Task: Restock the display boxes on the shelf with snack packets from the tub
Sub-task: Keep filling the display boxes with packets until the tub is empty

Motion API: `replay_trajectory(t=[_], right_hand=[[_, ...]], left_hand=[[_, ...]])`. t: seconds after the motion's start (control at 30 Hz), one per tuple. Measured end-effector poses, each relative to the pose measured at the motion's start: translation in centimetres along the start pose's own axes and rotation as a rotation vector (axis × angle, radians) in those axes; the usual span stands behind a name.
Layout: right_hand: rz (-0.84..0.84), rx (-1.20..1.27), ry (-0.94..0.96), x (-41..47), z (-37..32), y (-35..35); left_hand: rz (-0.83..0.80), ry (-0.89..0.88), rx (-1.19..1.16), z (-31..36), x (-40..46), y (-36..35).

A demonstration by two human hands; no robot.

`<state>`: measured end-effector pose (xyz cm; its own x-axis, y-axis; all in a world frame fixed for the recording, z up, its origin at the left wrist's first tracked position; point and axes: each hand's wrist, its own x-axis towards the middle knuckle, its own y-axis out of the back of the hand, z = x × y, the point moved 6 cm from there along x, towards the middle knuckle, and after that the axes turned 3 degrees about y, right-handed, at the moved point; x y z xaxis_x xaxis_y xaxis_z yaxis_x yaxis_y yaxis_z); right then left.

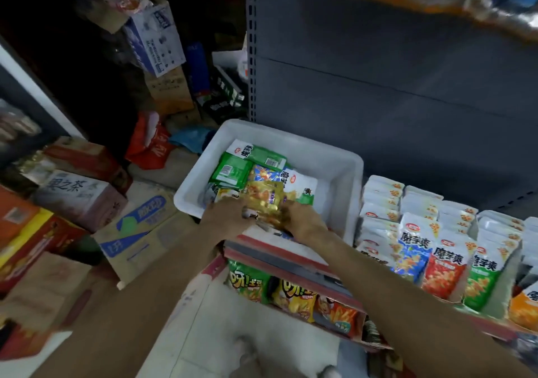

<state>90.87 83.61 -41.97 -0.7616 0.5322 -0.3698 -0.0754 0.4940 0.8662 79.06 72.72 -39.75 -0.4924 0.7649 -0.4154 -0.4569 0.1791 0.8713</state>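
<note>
A white plastic tub [343,171] sits on the shelf's left end, holding several green, blue-and-white and yellow snack packets [241,165]. Both hands reach into its near side. My left hand [227,217] and my right hand [302,220] grip a small stack of yellow packets [263,198] from either side, just above the tub's front rim. To the right, display boxes [436,261] hold upright rows of white packets with blue, red, green and orange fronts. Whether the stack touches the packets below is hidden.
The grey shelf back panel [393,72] rises behind the tub. A lower shelf carries chip bags [294,293]. Cardboard cartons [136,226] and red boxes [35,232] crowd the floor at left. More cartons [157,40] are stacked behind.
</note>
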Motion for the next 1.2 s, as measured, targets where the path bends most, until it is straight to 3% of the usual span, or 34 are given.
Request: replay_trajectory(t=[0.1, 0.2, 0.3, 0.4, 0.53, 0.7, 0.87, 0.93, 1.07, 1.2], right_hand=[[0.065, 0.053, 0.016, -0.2, -0.3, 0.6], [0.206, 0.221, 0.054, -1.3, -0.3, 2.8], [0.345, 0.433, 0.028, -2.4, 0.8, 5.0], [0.356, 0.671, -0.009, -3.2, 2.2, 6.2], [0.342, 0.773, 0.014, -4.9, 3.9, 7.6], [0.429, 1.0, 0.077, -8.0, 5.4, 11.9], [0.649, 1.14, 0.05, -11.2, 9.7, 15.1], [0.759, 1.236, -0.009, -12.5, 12.2, 15.8], [0.855, 1.33, -0.079, -13.8, 15.8, 16.2], [0.875, 1.308, -0.07, -13.6, 17.1, 16.1]], left_hand=[[0.044, 0.005, -0.055, -0.4, 0.4, 0.0], [0.198, 0.051, -0.222, -0.8, 0.4, 0.9], [0.269, 0.089, -0.639, -0.1, -0.3, 2.3], [0.267, 0.047, -0.883, 1.7, -0.4, 3.2], [0.373, -0.045, -1.059, 4.2, -0.7, 5.0], [0.308, -0.365, -0.895, 12.4, -1.7, 6.8], [0.331, -0.421, -0.928, 18.5, -1.3, 6.4], [0.282, -0.404, -0.738, 20.2, -0.6, 4.8], [0.015, -0.41, -0.231, 21.9, 0.1, -0.2], [-0.058, -0.428, -0.114, 22.3, -0.4, -1.8]])
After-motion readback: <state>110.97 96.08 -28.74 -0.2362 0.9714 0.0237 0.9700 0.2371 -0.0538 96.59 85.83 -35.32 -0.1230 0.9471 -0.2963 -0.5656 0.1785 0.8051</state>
